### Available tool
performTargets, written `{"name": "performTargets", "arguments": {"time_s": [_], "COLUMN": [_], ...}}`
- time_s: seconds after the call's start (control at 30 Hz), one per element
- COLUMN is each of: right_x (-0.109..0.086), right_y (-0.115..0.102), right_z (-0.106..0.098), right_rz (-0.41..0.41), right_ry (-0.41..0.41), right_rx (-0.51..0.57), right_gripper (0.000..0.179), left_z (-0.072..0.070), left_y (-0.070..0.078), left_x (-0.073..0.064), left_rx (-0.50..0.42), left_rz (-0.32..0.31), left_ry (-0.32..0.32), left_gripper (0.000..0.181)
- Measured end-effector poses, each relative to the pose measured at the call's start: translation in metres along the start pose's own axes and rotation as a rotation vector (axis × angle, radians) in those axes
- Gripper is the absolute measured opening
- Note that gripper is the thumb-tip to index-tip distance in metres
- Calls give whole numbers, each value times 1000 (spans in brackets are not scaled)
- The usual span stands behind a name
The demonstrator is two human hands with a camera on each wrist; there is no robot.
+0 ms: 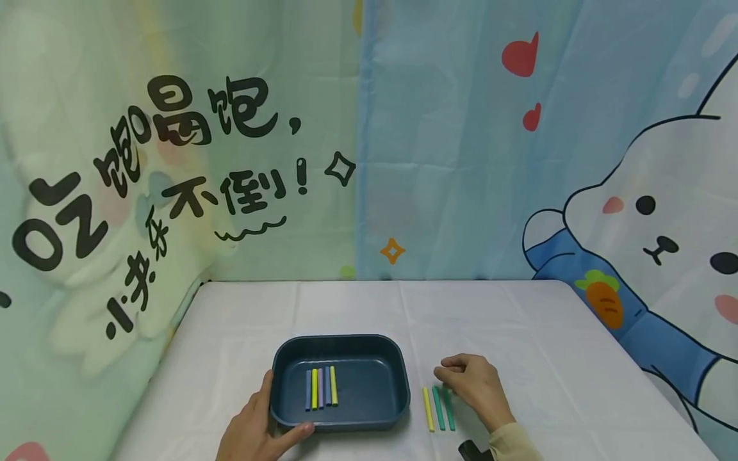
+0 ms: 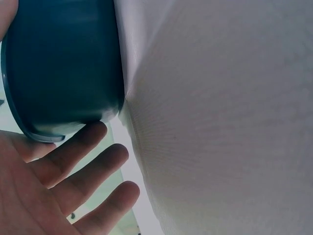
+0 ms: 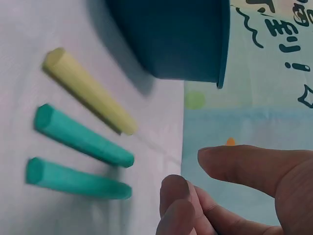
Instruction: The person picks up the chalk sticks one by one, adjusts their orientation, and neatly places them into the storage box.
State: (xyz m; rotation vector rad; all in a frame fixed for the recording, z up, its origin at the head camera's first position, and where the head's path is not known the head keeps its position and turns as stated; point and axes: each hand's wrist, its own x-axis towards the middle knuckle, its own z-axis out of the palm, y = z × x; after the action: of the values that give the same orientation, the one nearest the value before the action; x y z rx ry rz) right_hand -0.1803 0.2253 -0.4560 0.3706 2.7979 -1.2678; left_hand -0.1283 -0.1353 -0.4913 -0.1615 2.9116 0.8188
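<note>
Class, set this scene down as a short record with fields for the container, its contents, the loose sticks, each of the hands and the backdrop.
Container: dark blue tray on white tablecloth
Contents: five sticks, two yellow, three in blue to purple shades
Loose: one yellow stick and two green sticks, right of the tray
Left hand: touching the tray's left end and near side
Right hand: near the green sticks, holding nothing
Backdrop: printed curtain

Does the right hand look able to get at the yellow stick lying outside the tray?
Probably yes: the right hand looks empty and close to that yellow stick, and nothing lies on top of it.
</note>
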Motion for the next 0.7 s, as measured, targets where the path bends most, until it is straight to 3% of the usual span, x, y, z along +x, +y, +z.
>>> {"name": "performTargets", "arguments": {"time_s": [0.23, 0.43, 0.7], "right_x": [0, 0, -3], "right_y": [16, 23, 27], "right_z": [0, 2, 5], "right_rz": [39, 75, 58], "right_ry": [10, -29, -47], "right_rx": [-95, -127, -126], "right_gripper": [30, 31, 29], "left_z": [0, -1, 0], "left_y": [0, 0, -1], "left_x": [0, 1, 1], "left_rx": [-11, -5, -7], "left_rz": [-12, -20, -11], "left_ry": [-8, -8, -4], "left_gripper": [134, 134, 133]}}
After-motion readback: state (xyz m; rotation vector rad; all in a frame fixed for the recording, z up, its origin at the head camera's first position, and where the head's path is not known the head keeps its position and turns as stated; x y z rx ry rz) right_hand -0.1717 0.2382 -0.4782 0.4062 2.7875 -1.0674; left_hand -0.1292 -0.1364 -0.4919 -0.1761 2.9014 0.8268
